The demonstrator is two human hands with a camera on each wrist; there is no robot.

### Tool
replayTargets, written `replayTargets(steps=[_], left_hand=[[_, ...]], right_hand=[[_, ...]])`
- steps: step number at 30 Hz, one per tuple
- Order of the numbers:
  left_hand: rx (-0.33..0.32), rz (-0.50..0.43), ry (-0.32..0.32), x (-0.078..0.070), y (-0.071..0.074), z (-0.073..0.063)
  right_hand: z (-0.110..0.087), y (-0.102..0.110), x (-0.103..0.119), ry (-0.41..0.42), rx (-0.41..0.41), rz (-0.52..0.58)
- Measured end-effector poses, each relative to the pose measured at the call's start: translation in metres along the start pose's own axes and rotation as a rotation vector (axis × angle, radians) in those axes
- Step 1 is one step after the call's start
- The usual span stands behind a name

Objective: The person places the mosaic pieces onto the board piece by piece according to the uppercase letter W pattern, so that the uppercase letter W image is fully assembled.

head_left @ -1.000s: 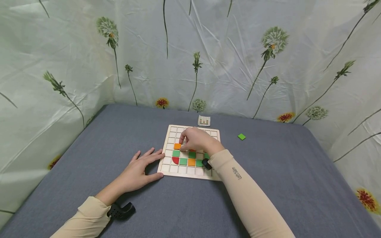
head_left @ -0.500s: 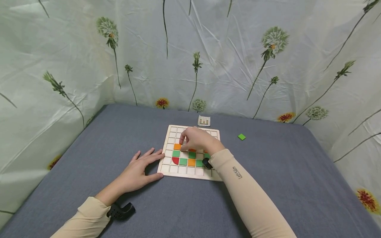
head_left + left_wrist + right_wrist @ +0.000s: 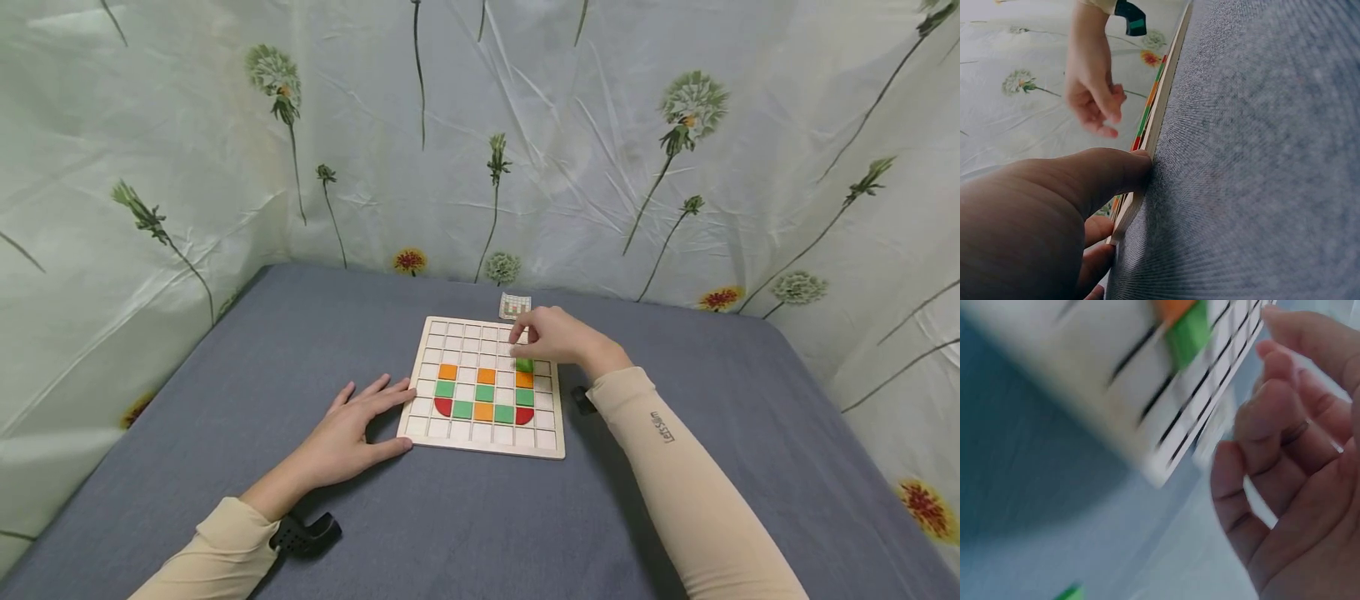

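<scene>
My left hand (image 3: 348,442) lies with spread fingers at the left edge of a wooden grid board (image 3: 480,447). In the left wrist view its thumb (image 3: 1119,172) touches the board's edge. My right hand (image 3: 562,337) hovers over the board's far right corner with loosely bent fingers; in the right wrist view nothing shows between them. Orange, green and red tiles sit in the grid, among them an orange tile (image 3: 447,372) and a red rounded tile (image 3: 443,407). A green tile (image 3: 524,365) lies just below my right fingers, beside another orange tile (image 3: 524,380).
Behind the board lies a small pattern card (image 3: 514,306). A loose green tile (image 3: 1072,592) shows at the bottom of the right wrist view; my right wrist hides its place in the head view. Flowered cloth (image 3: 585,208) hangs behind the grey table (image 3: 337,333).
My right hand has lifted from the middle of the board and moved right, uncovering the tiles there. My left hand stays in place.
</scene>
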State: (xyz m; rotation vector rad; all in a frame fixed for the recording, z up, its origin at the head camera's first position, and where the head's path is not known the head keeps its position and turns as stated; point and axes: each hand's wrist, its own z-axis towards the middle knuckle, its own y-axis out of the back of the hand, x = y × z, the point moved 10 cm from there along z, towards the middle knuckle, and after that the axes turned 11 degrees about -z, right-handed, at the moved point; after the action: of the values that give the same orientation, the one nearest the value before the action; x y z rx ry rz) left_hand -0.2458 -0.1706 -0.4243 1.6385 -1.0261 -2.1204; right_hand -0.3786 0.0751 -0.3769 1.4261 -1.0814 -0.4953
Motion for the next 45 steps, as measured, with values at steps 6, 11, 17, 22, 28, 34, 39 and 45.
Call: replayTargets(steps=[6,11,17,22,28,34,39,45], left_hand=[[0.004,-0.001,0.003,-0.001,0.001,-0.001],[0.009,-0.002,-0.003,-0.002,0.001,0.001],[0.016,-0.001,0.011,-0.001,0.001,0.000],[0.008,0.000,-0.001,-0.003,0.003,0.000],[0.009,0.004,0.004,-0.003,0.003,0.000],[0.007,0.003,0.000,-0.002,0.002,0.000],[0.005,0.002,-0.001,-0.003,0.003,0.000],[0.009,0.004,0.002,-0.004,0.004,-0.001]], right_hand=[[-0.025,0.018,-0.063,-0.127,-0.112,0.045],[-0.046,0.021,-0.104,-0.205,-0.184,0.076],[-0.060,0.012,-0.133,-0.244,-0.185,0.118],[-0.069,0.008,-0.151,-0.298,-0.179,0.167],[-0.075,0.004,-0.164,-0.353,-0.160,0.164],[-0.077,0.002,-0.169,-0.392,-0.119,0.141],[-0.078,0.001,-0.171,-0.414,-0.095,0.165],[-0.077,-0.002,-0.172,-0.426,-0.077,0.188]])
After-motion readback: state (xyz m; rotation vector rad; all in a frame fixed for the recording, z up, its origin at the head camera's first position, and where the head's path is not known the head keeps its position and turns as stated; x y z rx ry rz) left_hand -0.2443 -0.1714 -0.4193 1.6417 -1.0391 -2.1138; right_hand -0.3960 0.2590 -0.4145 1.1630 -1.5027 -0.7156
